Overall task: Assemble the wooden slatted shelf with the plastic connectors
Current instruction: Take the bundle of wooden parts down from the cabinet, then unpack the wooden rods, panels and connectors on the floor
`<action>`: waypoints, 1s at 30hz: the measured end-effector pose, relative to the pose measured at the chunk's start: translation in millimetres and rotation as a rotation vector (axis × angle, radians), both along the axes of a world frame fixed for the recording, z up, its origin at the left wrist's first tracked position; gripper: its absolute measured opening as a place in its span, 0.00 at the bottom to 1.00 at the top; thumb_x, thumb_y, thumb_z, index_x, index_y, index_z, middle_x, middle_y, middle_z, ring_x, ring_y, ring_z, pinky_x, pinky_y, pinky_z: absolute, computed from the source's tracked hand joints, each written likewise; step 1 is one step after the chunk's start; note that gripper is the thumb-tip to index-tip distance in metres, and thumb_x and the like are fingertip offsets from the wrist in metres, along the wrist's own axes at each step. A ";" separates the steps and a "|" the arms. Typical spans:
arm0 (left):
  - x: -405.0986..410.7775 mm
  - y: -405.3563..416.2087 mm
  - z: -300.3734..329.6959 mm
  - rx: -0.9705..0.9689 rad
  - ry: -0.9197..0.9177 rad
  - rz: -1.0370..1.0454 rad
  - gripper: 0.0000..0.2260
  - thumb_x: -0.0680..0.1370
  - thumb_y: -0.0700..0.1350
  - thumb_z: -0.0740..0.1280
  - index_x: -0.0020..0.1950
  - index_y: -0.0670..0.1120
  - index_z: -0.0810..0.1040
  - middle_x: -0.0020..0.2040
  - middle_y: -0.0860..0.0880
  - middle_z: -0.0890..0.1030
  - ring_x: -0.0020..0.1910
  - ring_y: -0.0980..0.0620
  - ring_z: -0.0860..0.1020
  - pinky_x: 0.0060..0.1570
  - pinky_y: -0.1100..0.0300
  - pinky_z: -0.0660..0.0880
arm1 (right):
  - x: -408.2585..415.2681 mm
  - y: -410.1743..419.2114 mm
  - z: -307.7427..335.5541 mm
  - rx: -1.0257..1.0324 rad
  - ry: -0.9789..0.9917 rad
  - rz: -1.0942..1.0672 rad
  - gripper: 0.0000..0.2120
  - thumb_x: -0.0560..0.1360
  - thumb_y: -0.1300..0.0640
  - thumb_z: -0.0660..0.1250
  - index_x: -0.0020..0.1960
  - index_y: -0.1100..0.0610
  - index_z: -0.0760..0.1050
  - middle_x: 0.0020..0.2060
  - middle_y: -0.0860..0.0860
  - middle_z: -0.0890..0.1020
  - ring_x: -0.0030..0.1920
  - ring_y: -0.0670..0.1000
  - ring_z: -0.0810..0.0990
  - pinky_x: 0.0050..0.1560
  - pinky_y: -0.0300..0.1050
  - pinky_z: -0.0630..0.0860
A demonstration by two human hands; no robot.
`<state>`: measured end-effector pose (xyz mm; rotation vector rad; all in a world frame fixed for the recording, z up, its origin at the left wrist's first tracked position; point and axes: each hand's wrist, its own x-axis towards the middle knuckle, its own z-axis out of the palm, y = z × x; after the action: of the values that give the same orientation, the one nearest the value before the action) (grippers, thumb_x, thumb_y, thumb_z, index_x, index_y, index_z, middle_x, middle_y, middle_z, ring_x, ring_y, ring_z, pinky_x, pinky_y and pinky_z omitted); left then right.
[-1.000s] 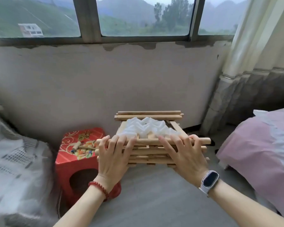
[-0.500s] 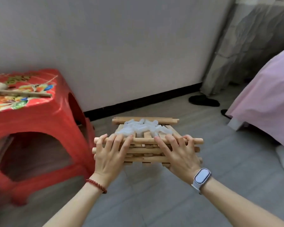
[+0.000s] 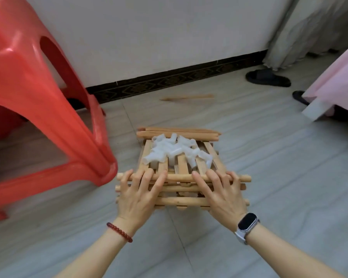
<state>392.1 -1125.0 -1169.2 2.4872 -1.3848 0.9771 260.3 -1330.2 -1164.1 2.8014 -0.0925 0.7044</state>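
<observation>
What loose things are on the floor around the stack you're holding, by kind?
Red plastic stool: 1
Loose wooden stick by the wall: 1
Dark slippers: 2, the second partly hidden by the bed
Total: 4

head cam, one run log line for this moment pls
phase: carrying parts | left hand: gripping slat stack | right hand: gripping slat stack | connectors: loose on top | stool: left | assembly: not started
</observation>
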 end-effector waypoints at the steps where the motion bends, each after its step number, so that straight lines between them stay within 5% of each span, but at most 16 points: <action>1: -2.8 0.1 -5.3 0.023 0.034 -0.002 0.40 0.54 0.44 0.78 0.65 0.47 0.68 0.54 0.44 0.69 0.53 0.44 0.70 0.56 0.45 0.63 | -1.2 -1.2 -5.7 0.005 0.013 0.004 0.48 0.51 0.60 0.76 0.70 0.51 0.62 0.57 0.55 0.67 0.53 0.57 0.69 0.52 0.58 0.67; 8: -23.0 12.4 -54.2 0.222 0.297 -0.037 0.42 0.56 0.44 0.76 0.68 0.47 0.65 0.54 0.42 0.68 0.52 0.42 0.70 0.52 0.47 0.64 | -19.5 3.7 -56.4 0.035 0.186 0.044 0.30 0.67 0.53 0.64 0.69 0.52 0.62 0.56 0.56 0.67 0.51 0.57 0.69 0.51 0.57 0.66; 16: -39.2 30.0 -80.6 0.464 0.509 0.008 0.42 0.58 0.38 0.74 0.70 0.48 0.63 0.56 0.41 0.75 0.54 0.42 0.69 0.52 0.47 0.66 | -34.3 22.0 -80.2 0.148 0.541 0.055 0.41 0.58 0.55 0.74 0.69 0.52 0.63 0.55 0.56 0.73 0.49 0.57 0.77 0.47 0.57 0.75; 23: -39.6 31.5 -69.5 0.552 0.665 -0.026 0.37 0.62 0.46 0.75 0.69 0.49 0.65 0.57 0.42 0.78 0.54 0.42 0.75 0.55 0.44 0.74 | -29.1 34.0 -67.3 0.235 0.717 -0.043 0.42 0.56 0.55 0.76 0.67 0.53 0.65 0.51 0.56 0.78 0.48 0.58 0.79 0.45 0.59 0.78; 25: -36.8 29.0 -52.1 0.630 0.714 0.004 0.35 0.68 0.46 0.72 0.72 0.49 0.63 0.65 0.40 0.72 0.62 0.40 0.72 0.62 0.41 0.68 | -23.0 37.9 -54.6 0.276 0.800 -0.089 0.42 0.57 0.54 0.76 0.68 0.53 0.63 0.53 0.56 0.78 0.52 0.58 0.78 0.49 0.60 0.77; 27: -39.0 29.2 -29.1 0.741 0.823 0.107 0.28 0.77 0.45 0.62 0.76 0.49 0.56 0.74 0.43 0.60 0.73 0.43 0.59 0.70 0.40 0.53 | -19.0 45.1 -28.7 0.329 0.913 -0.124 0.34 0.71 0.54 0.68 0.73 0.53 0.57 0.62 0.56 0.72 0.63 0.58 0.71 0.61 0.60 0.69; 30: -41.0 33.5 22.1 0.734 1.002 0.304 0.21 0.79 0.46 0.56 0.73 0.48 0.61 0.71 0.46 0.64 0.72 0.45 0.59 0.71 0.42 0.51 | -9.3 57.9 28.0 0.494 1.105 -0.125 0.20 0.79 0.56 0.54 0.70 0.55 0.63 0.64 0.55 0.71 0.64 0.58 0.68 0.63 0.53 0.66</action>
<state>351.1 -1091.6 -1147.1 2.9451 -1.0847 -0.8948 251.0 -1272.3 -1136.1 3.1400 -0.2448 -1.0518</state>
